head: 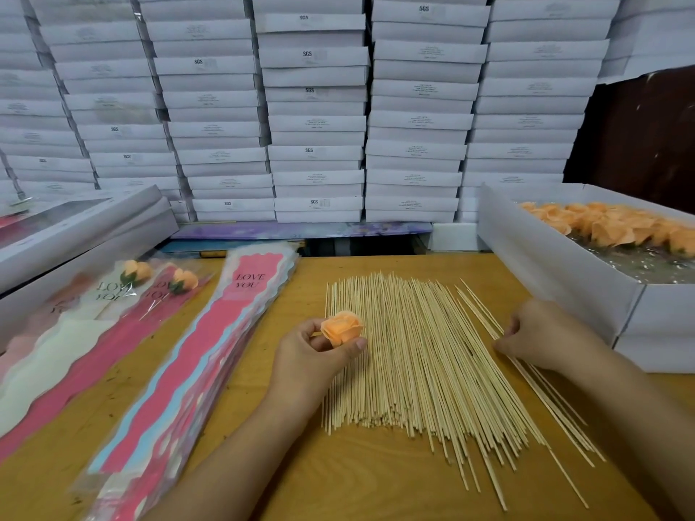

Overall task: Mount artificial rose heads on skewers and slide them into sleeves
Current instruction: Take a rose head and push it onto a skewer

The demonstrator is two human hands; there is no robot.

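My left hand [316,355] holds an orange rose head [341,328] between thumb and fingers, just above the left edge of a wide pile of bamboo skewers [413,355] spread on the wooden table [376,483]. My right hand [541,332] pinches a skewer at the pile's right edge, fingers curled. A stack of pink "LOVE YOU" sleeves [210,351] lies left of the pile. Further left, two sleeved roses [158,280] lie on more sleeves.
A white box [564,253] with several orange rose heads [616,227] stands at the right. Grey window boxes [82,235] lie at the far left. A wall of stacked white cartons [316,107] fills the back.
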